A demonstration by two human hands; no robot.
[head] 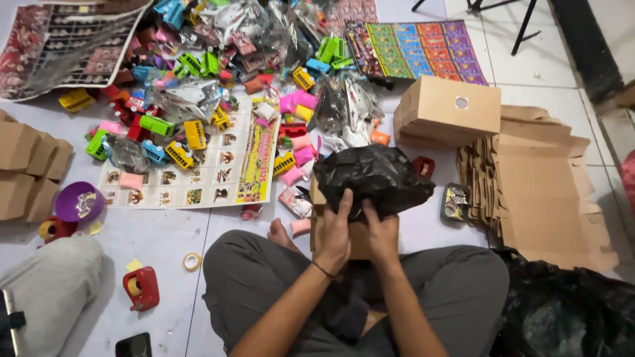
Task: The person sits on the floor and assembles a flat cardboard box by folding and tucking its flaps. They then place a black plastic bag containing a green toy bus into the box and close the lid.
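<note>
I sit cross-legged on a white tiled floor. My left hand [335, 233] and my right hand [382, 233] both grip the near edge of a crumpled black plastic bag [370, 175], held just past my knees. The bag rests over a small brown cardboard box [357, 239], mostly hidden under the bag and my hands. A thin dark band circles my left wrist.
Many small coloured toy buses [178, 154] and clear wrappers lie scattered ahead on printed sheets [198, 182]. A closed cardboard box [450, 109] and flat box blanks [542, 192] sit right. A red tape dispenser [141, 287], tape roll [192, 262], another person's grey-clad knee [56, 284] and folded boxes [26, 168] are left.
</note>
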